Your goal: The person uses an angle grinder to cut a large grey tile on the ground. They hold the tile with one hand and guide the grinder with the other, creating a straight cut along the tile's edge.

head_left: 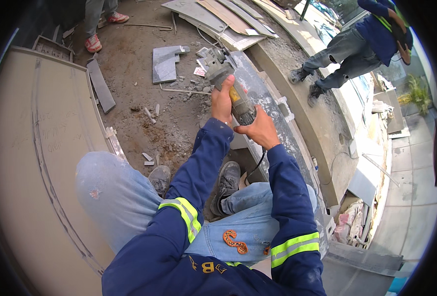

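Observation:
Both hands are wrapped around an angle grinder (236, 93) with a grey and yellow body. My left hand (222, 102) grips it behind the gear head, thumb along the body. At the rear end, by the vents, my right hand (262, 129) is closed on it. The grinder's head points away from me, over the far end of a long grey stone slab (287, 129) with white dust patches. Its disc shows only in part beside the head, and I cannot tell whether it touches the slab. A dark cord (259, 165) hangs down from the rear.
A large beige panel (36, 148) stands at left. Cut grey tiles (164, 64) and rubble lie on the dirt. More boards (223, 19) are stacked at the far side. One person (346, 59) stands on the right ledge; another person's legs (97, 19) show at far left.

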Demonstrator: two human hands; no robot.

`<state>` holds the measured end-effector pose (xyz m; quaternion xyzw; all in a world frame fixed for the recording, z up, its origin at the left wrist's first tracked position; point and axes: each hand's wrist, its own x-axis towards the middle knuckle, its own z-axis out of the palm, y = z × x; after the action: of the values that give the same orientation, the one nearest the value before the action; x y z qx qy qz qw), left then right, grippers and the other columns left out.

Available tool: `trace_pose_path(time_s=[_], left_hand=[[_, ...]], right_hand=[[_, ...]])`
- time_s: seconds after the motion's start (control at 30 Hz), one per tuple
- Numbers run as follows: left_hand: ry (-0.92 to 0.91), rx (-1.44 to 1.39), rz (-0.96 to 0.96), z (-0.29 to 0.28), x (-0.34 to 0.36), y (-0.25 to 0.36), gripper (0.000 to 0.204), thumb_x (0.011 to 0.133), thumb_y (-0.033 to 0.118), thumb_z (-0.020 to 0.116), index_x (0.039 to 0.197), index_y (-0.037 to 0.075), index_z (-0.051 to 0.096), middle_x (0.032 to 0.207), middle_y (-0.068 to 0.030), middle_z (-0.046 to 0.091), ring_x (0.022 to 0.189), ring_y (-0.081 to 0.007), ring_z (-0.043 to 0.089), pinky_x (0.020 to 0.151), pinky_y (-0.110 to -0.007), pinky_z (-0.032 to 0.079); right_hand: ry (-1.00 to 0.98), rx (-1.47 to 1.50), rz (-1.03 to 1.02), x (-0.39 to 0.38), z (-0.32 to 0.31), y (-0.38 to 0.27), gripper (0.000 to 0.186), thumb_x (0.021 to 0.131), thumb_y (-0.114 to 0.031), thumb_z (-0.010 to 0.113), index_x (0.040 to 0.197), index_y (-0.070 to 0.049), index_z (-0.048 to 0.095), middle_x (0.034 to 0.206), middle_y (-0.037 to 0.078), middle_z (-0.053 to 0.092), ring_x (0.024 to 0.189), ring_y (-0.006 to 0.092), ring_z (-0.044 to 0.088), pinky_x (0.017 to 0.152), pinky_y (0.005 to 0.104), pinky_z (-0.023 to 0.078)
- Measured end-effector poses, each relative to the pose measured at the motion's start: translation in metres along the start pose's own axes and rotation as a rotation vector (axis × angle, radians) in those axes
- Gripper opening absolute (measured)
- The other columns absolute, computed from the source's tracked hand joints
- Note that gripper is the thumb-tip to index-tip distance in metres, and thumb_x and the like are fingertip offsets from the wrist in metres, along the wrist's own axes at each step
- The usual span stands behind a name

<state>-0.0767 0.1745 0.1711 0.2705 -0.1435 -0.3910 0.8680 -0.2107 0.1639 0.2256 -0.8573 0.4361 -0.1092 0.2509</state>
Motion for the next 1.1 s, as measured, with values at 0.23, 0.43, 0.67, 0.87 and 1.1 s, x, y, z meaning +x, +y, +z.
trace_pose_path(time_s=[0.23, 0.43, 0.67, 0.87, 1.1], left_hand=[[-0.113, 0.499, 0.026, -0.026, 0.023, -0.036, 0.066, 0.091, 0.054, 0.069, 0.126, -0.002, 0.06, 0.108, -0.0117, 0.068, 0.098, -0.0211, 0.063, 0.087, -0.034, 0.05], [0.106, 0.537, -0.17, -0.056, 0.008, -0.067, 0.067, 0.081, 0.062, 0.071, 0.1, -0.001, 0.074, 0.095, -0.0189, 0.075, 0.092, -0.0312, 0.072, 0.081, -0.039, 0.054], [0.201, 0.311, -0.243, -0.071, 0.006, -0.072, 0.046, 0.077, 0.04, 0.083, 0.087, -0.005, 0.073, 0.081, -0.0099, 0.072, 0.068, -0.0146, 0.067, 0.064, -0.033, 0.053], [0.151, 0.094, -0.294, -0.07, -0.003, -0.083, 0.04, 0.078, 0.032, 0.085, 0.096, -0.002, 0.072, 0.082, -0.0069, 0.07, 0.066, -0.0151, 0.065, 0.061, -0.032, 0.051], [0.105, 0.049, -0.358, -0.074, -0.013, -0.087, 0.043, 0.082, 0.036, 0.081, 0.102, -0.001, 0.069, 0.086, -0.0075, 0.069, 0.074, -0.0166, 0.067, 0.065, -0.033, 0.054]], right_hand=[[0.077, 0.102, 0.114, 0.015, 0.02, 0.011, 0.071, 0.061, -0.028, 0.084, 0.117, 0.007, 0.056, 0.099, 0.023, 0.071, 0.09, 0.0316, 0.072, 0.082, 0.0385, 0.056], [-0.211, 0.315, 0.16, 0.014, 0.05, 0.057, 0.068, 0.064, -0.021, 0.085, 0.119, 0.004, 0.054, 0.108, 0.015, 0.069, 0.092, 0.0238, 0.069, 0.081, 0.0344, 0.055], [-0.241, 0.436, 0.242, 0.018, 0.075, 0.063, 0.048, 0.064, -0.013, 0.08, 0.107, 0.003, 0.062, 0.093, 0.009, 0.07, 0.081, 0.0173, 0.067, 0.075, 0.0314, 0.053], [-0.169, 0.304, 0.251, 0.014, 0.08, 0.079, 0.056, 0.063, -0.015, 0.08, 0.111, 0.004, 0.061, 0.098, 0.014, 0.072, 0.087, 0.0237, 0.07, 0.08, 0.0341, 0.054], [-0.162, 0.243, 0.262, 0.007, 0.081, 0.081, 0.063, 0.062, -0.02, 0.081, 0.115, 0.006, 0.059, 0.102, 0.02, 0.071, 0.093, 0.0298, 0.071, 0.084, 0.0367, 0.054]])
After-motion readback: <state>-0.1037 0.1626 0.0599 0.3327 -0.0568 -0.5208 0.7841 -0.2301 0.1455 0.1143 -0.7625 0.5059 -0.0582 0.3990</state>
